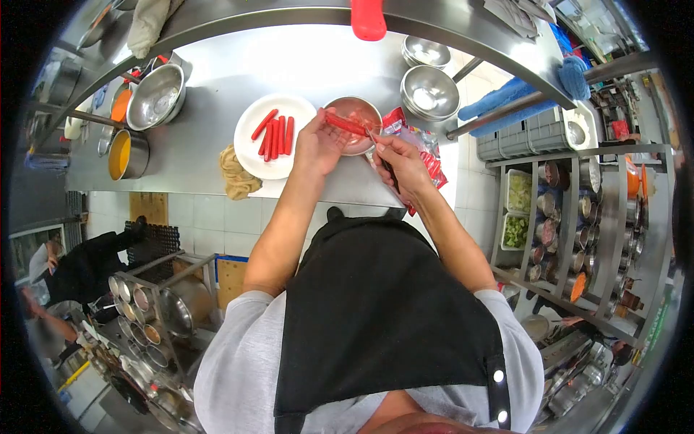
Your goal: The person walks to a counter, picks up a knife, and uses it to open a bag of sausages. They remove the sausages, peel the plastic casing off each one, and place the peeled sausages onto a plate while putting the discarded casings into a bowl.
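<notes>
My left hand (320,147) holds a red sausage (343,124) along its fingers, over a metal bowl (370,110) with pinkish contents. In my right hand (405,165) is a small knife (392,173) with a dark handle, its blade right at the sausage's right end. Left of the bowl, a white plate (246,148) carries several red sausages (274,137) lying side by side. A torn red and clear plastic package (429,150) lies just beyond my right hand. At the plate's lower left rim rests a crumpled tan cloth (237,175).
Stacked metal bowls (429,92) stand at the back right. To the left are another metal bowl (156,98) and a pot of yellow liquid (127,155). A steel shelf edge (289,16) runs overhead, with a red handle (369,22) jutting over it. Another person (90,264) is at far left.
</notes>
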The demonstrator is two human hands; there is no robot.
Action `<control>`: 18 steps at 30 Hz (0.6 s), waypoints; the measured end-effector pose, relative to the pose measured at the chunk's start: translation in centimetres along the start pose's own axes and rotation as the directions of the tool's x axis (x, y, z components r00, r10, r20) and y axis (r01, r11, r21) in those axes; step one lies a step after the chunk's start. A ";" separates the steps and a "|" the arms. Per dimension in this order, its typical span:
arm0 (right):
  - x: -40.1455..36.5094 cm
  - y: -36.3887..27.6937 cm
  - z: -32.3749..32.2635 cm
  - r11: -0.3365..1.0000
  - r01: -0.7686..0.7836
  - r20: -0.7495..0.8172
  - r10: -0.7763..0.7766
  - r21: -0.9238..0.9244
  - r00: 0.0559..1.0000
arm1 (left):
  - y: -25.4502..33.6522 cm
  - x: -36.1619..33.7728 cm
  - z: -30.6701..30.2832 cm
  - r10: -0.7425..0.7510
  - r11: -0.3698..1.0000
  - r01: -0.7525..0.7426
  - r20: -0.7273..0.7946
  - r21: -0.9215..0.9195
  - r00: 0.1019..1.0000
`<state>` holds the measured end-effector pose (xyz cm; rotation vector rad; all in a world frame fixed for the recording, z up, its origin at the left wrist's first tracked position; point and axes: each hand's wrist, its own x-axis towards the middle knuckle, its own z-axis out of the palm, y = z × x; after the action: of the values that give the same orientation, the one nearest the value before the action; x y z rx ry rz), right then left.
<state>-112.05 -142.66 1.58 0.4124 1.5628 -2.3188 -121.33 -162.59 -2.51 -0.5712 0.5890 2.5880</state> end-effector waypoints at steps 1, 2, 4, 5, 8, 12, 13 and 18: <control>0.2 0.0 -0.2 1.000 -0.003 -0.021 0.003 0.013 1.000 | 0.7 0.5 -0.4 0.012 0.999 -0.013 -0.024 -0.034 1.000; 0.3 0.0 -0.4 1.000 -0.007 -0.042 0.008 0.026 0.999 | 1.5 0.8 -0.9 0.055 0.998 -0.057 -0.080 -0.023 0.995; 0.7 -0.6 -0.8 1.000 0.003 -0.061 -0.002 0.012 0.998 | 3.6 1.1 -1.8 0.140 0.990 -0.141 -0.190 0.007 0.972; 1.0 -0.8 -1.0 1.000 0.008 -0.070 -0.008 0.006 0.997 | 4.7 1.8 -3.1 0.173 0.985 -0.174 -0.187 0.015 0.967; 2.1 -1.2 -1.4 1.000 0.014 -0.094 -0.015 -0.015 0.995 | 8.2 3.7 -7.5 0.258 0.966 -0.259 -0.194 0.019 0.946; 4.0 -0.8 -2.6 0.997 -0.008 -0.114 -0.001 -0.079 0.993 | 13.1 4.5 -11.8 0.373 0.886 -0.237 -0.310 0.399 0.874; 4.6 -0.4 -2.8 0.993 -0.033 -0.106 0.021 -0.117 0.994 | 13.6 4.3 -12.1 0.425 0.797 -0.168 -0.340 0.580 0.839; 7.0 -0.6 -4.1 0.961 -0.096 -0.026 0.092 -0.260 0.995 | 12.7 2.8 -9.9 0.740 -0.237 0.142 0.083 0.961 0.668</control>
<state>-118.42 -139.26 -2.22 0.4266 1.7849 -2.0083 -126.85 -176.95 -8.13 -0.5724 2.9986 1.1211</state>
